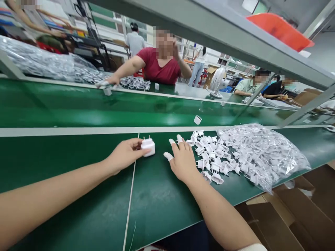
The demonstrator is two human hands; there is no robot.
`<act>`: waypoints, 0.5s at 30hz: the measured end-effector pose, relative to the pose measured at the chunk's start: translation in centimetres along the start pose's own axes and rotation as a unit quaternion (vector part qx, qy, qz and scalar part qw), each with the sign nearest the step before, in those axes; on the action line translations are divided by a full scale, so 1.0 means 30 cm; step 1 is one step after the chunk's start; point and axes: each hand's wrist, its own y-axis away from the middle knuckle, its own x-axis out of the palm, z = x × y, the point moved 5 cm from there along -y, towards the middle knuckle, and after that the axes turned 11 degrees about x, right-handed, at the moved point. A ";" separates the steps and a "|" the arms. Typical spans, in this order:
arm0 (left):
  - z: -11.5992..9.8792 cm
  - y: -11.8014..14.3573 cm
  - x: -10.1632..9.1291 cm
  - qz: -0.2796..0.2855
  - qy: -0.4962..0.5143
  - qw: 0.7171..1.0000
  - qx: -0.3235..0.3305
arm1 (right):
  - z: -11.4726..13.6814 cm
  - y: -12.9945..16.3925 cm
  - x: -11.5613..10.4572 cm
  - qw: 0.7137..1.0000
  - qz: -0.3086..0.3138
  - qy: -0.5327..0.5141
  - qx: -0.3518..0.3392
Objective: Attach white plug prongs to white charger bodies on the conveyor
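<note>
Between the thumb and fingers of my left hand (128,153) is a white plug adapter (148,147), its two metal prongs pointing up and away from me. My right hand (183,158) is held over the green worktop with fingers apart, white finger cots on its thumb and two fingertips. Just right of it lies a loose heap of white plug faces with prongs (209,153), spilling from a clear plastic bag (269,157) full of the same parts. Whether the right fingertips touch any part is hard to make out.
Beyond a white divider strip (78,131) runs a green conveyor belt (117,116) carrying a white plug housing (198,120). Across it sits a co-worker in a red shirt (163,69), one hand by white parts. A grey metal beam (209,35) crosses overhead; cardboard boxes (285,216) stand lower right.
</note>
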 end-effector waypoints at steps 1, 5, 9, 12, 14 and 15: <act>0.008 -0.061 -0.037 -0.050 -0.032 0.998 0.005 | -0.019 -0.011 0.017 0.999 0.019 0.023 0.023; 0.061 -0.276 -0.176 -0.192 -0.135 0.972 -0.012 | -0.046 -0.034 0.055 0.995 0.082 0.044 0.044; 0.115 -0.395 -0.278 -0.250 -0.180 0.951 -0.024 | -0.036 -0.032 0.034 0.997 0.069 0.017 0.042; 0.147 -0.428 -0.326 -0.266 -0.202 0.942 -0.033 | -0.032 -0.025 0.024 0.996 0.076 -0.012 0.053; 0.149 -0.435 -0.335 -0.279 -0.215 0.935 -0.033 | -0.033 -0.021 0.022 0.993 0.092 -0.011 0.068; 0.137 -0.438 -0.326 -0.284 -0.224 0.932 -0.019 | -0.033 -0.020 0.020 0.992 0.098 -0.007 0.075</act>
